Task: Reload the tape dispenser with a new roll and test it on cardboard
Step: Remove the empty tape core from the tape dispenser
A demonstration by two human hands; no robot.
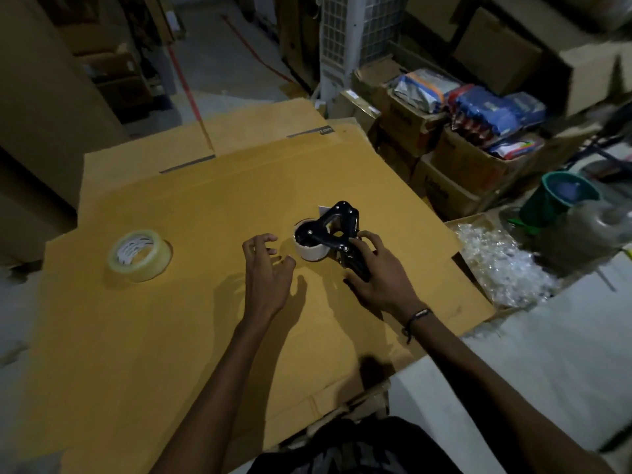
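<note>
A black tape dispenser lies on its side on a flattened cardboard sheet. A white, nearly empty core sits on its spindle. My right hand grips the dispenser's handle. My left hand hovers just left of the core, fingers spread and curled, holding nothing. A full roll of clear tape lies flat on the cardboard, well to the left of both hands.
Stacked cardboard boxes with packaged goods stand at the right. A box of clear plastic bits sits by the sheet's right edge, a green bucket behind it. A red-handled stick leans at the back.
</note>
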